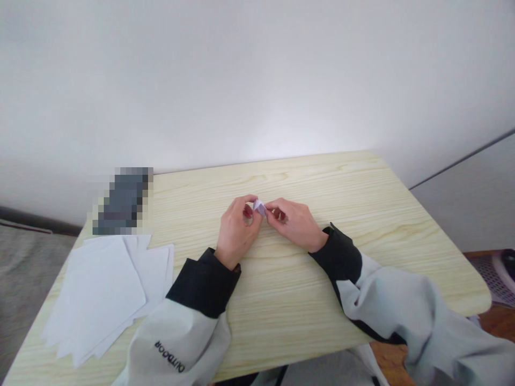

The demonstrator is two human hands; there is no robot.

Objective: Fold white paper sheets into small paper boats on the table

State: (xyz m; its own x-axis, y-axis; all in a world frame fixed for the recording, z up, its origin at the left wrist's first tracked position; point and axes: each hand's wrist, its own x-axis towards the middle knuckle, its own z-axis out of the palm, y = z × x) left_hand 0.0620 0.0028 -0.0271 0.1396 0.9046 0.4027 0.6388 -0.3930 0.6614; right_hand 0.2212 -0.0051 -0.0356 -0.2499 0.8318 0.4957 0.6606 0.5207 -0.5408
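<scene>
My left hand [238,228] and my right hand [295,222] meet over the middle of a light wooden table [322,182]. Between their fingertips is a small folded piece of white paper [259,207], pinched from both sides. The fingers of both hands are curled round it, and most of the paper is hidden behind them. Both wrists rest on the tabletop. I wear grey sleeves with black cuffs.
A loose stack of white paper sheets [104,292] lies at the table's left front. Behind it sits a dark blurred-out object [123,201] near the back left edge. A white wall rises right behind the table. A basket-like thing [497,271] stands at the far right.
</scene>
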